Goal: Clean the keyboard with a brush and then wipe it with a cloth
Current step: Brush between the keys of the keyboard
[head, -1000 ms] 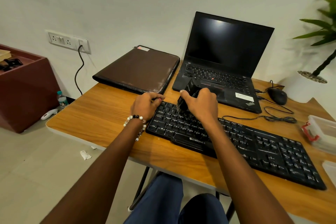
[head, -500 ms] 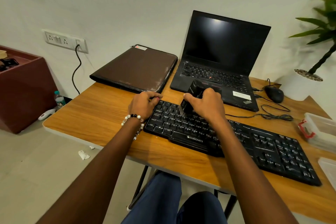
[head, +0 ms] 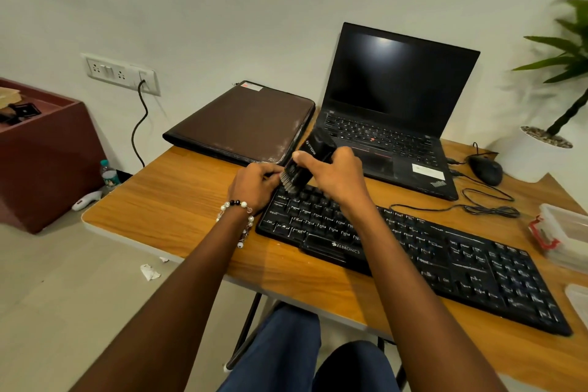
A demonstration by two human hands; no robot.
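Note:
A long black keyboard [head: 445, 251] lies slantwise on the wooden table [head: 178, 200]. My right hand [head: 337, 175] grips a black brush [head: 305, 162] whose pale bristles point down at the keyboard's far left corner. My left hand [head: 254, 184], with a bead bracelet on the wrist, holds the keyboard's far left corner, fingers curled over its edge, right beside the bristles. No cloth is in view.
An open black laptop [head: 397, 124] stands behind the keyboard, with a brown folder [head: 245, 124] to its left. A mouse [head: 485, 169] and its coiled cable lie at the right. A clear box [head: 566, 232] sits at the right edge, a potted plant [head: 547, 143] behind it.
My right hand has moved the brush left and up, from the keys near the middle-left to the keyboard's far left corner. My left hand stays on that corner.

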